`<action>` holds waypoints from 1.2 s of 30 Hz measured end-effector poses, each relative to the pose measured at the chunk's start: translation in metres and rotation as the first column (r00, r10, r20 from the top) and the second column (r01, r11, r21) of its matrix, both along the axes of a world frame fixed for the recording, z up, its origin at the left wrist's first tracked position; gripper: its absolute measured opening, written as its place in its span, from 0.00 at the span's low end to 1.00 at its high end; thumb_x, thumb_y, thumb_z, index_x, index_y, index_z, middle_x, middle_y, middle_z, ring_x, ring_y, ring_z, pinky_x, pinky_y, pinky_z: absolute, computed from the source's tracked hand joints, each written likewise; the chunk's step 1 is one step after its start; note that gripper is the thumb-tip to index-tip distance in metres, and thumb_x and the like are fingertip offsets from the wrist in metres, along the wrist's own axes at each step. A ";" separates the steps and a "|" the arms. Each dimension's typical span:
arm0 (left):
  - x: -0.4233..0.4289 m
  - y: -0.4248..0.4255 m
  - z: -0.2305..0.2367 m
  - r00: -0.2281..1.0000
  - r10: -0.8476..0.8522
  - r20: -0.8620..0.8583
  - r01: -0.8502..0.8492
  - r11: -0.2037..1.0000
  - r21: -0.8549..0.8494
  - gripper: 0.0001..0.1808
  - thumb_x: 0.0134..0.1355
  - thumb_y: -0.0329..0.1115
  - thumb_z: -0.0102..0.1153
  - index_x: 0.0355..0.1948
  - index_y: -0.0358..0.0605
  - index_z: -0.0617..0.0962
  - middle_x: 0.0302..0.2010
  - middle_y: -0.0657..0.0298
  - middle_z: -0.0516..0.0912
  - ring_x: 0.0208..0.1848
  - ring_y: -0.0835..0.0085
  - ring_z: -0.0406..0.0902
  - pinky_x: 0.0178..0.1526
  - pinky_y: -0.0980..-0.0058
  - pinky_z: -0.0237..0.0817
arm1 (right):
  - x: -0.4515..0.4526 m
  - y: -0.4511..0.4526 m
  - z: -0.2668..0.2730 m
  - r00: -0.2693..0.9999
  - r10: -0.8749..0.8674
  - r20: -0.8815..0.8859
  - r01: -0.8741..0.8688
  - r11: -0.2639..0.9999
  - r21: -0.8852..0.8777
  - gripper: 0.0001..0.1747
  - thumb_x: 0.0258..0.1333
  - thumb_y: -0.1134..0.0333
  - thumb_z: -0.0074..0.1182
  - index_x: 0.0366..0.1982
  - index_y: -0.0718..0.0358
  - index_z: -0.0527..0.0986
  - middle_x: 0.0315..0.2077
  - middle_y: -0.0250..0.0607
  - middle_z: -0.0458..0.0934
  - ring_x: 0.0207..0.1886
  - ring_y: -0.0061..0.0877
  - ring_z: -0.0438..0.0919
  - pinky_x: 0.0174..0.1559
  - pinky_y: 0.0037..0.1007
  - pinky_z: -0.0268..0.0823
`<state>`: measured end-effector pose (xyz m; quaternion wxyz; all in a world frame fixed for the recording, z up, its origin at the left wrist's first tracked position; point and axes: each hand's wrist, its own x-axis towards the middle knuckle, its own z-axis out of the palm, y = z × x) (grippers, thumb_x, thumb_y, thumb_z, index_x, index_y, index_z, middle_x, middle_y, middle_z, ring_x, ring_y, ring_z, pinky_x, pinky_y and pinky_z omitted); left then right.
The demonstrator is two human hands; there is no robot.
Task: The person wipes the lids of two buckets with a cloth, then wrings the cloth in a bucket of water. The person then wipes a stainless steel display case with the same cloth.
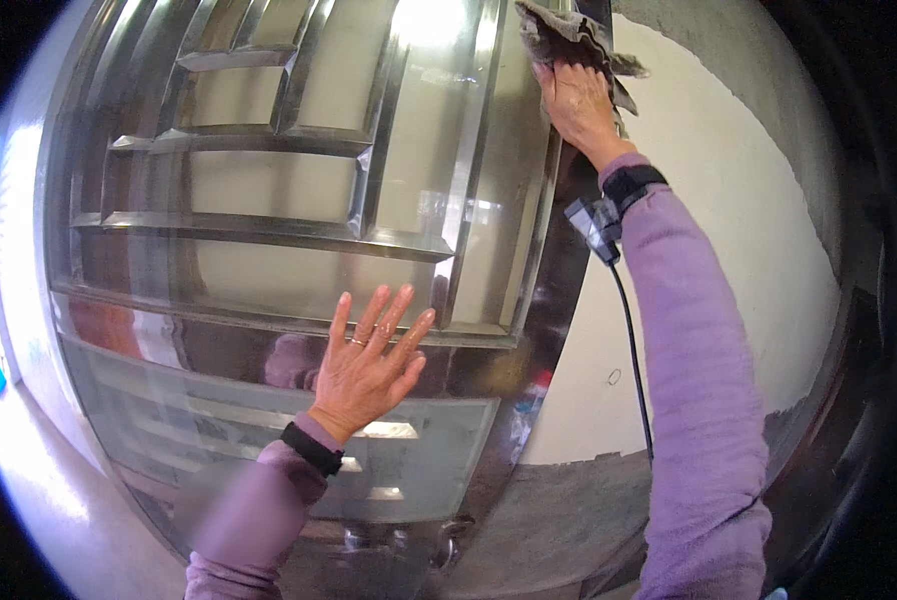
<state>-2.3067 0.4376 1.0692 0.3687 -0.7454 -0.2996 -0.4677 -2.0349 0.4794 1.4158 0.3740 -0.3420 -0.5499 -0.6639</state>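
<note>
My right hand (579, 105) presses a bunched grey cloth (568, 34) against the upper right edge of a shiny metal door or panel (418, 180) with raised geometric bars. The cloth hides part of the fingertips. Lower down, near the middle of the view, my left hand (373, 360) is spread over the glossy surface, fingers apart, holding nothing; a ring is on one finger. Whether its palm rests fully on the metal cannot be told.
A pale wall patch (703, 225) with a rough grey border lies right of the panel. A small device (592, 229) with a black cable (632, 337) hangs at my right wrist strap. At the far left stands a bright white wall (24, 262).
</note>
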 end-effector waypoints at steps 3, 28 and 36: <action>-0.001 0.001 -0.001 1.000 -0.009 0.013 0.009 1.000 0.000 0.30 0.64 0.46 0.57 0.69 0.62 0.70 0.75 0.60 0.58 0.78 0.61 0.48 0.76 0.44 0.33 | -0.023 -0.017 -0.045 0.999 -0.019 -0.049 0.017 0.999 -0.028 0.22 0.69 0.55 0.42 0.33 0.66 0.76 0.32 0.54 0.78 0.38 0.49 0.75 0.46 0.49 0.65; 0.002 0.001 -0.001 1.000 0.017 0.003 -0.017 1.000 0.001 0.30 0.63 0.45 0.57 0.68 0.60 0.71 0.75 0.60 0.57 0.78 0.60 0.48 0.75 0.43 0.34 | -0.038 -0.073 -0.244 0.989 0.128 -0.077 -0.141 0.971 -0.194 0.10 0.48 0.70 0.58 0.34 0.66 0.76 0.36 0.47 0.77 0.46 0.45 0.74 0.43 0.44 0.65; 0.001 0.001 -0.002 1.000 0.024 0.004 -0.024 1.000 0.005 0.32 0.63 0.45 0.57 0.69 0.62 0.69 0.75 0.62 0.58 0.78 0.62 0.48 0.75 0.44 0.34 | -0.039 -0.061 -0.218 0.976 0.176 -0.127 -0.196 0.967 -0.163 0.07 0.50 0.71 0.58 0.29 0.67 0.74 0.33 0.49 0.76 0.43 0.45 0.74 0.42 0.45 0.67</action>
